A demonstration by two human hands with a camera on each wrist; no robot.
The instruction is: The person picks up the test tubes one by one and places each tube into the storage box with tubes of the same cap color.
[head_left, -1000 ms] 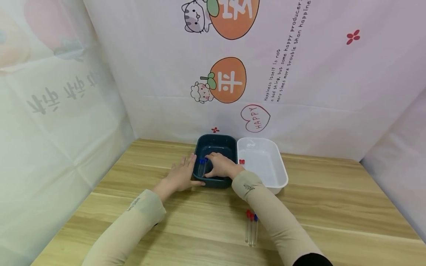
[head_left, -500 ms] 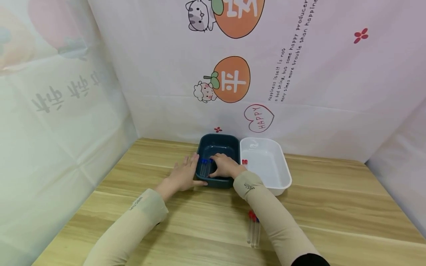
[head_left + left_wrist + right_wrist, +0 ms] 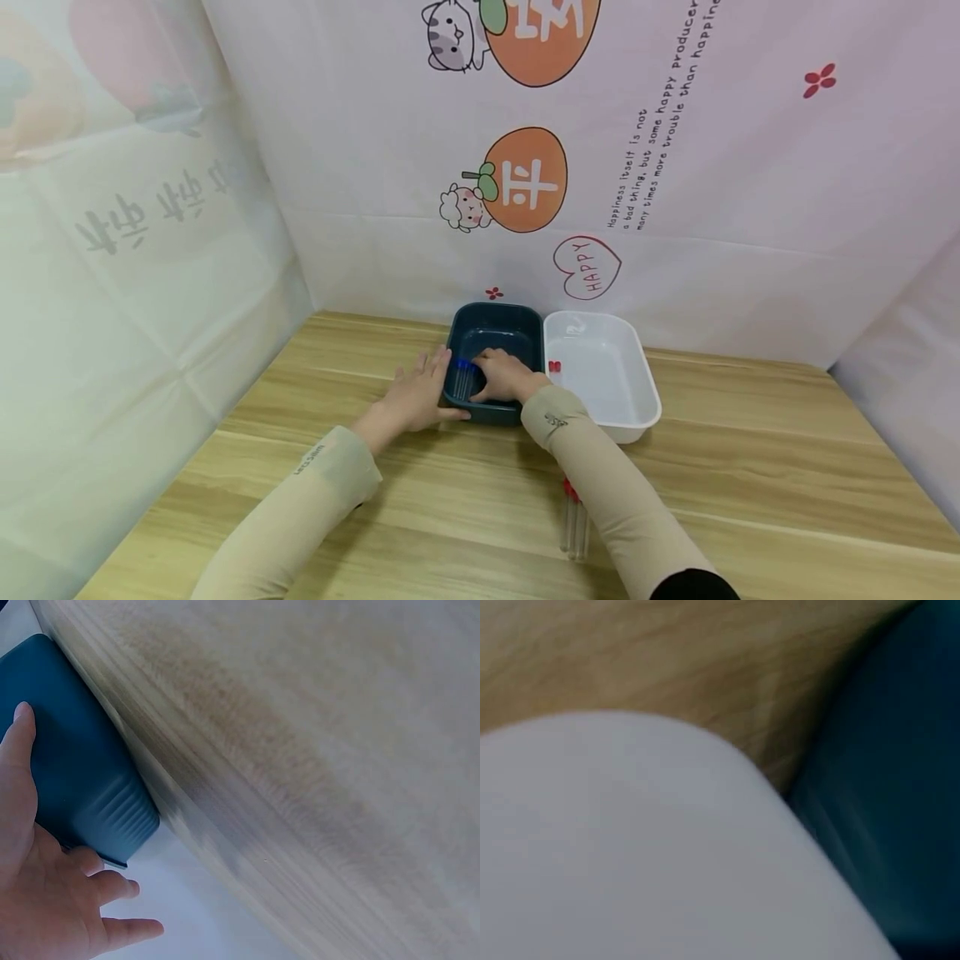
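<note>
In the head view my left hand lies against the left side and near corner of a dark teal box, fingers spread, thumb along its near wall. The left wrist view shows that thumb touching the box's outer wall. My right hand reaches inside the same box, thumb and forefinger at the edge of a cluster of clear blue-capped test tubes; it seems to pinch the nearest one, partly hidden by the fingers. The right wrist view shows no fingers, only blurred box rims.
A white box stands touching the teal one on its right, with red caps inside at its left wall. Clear red-capped tubes lie on the wooden table, partly behind the right sleeve. A printed cloth hangs behind.
The right hand has moved slightly within the teal box, and the blue caps now sit closer together. The left hand keeps its place on the box. The whole view has shifted slightly.
</note>
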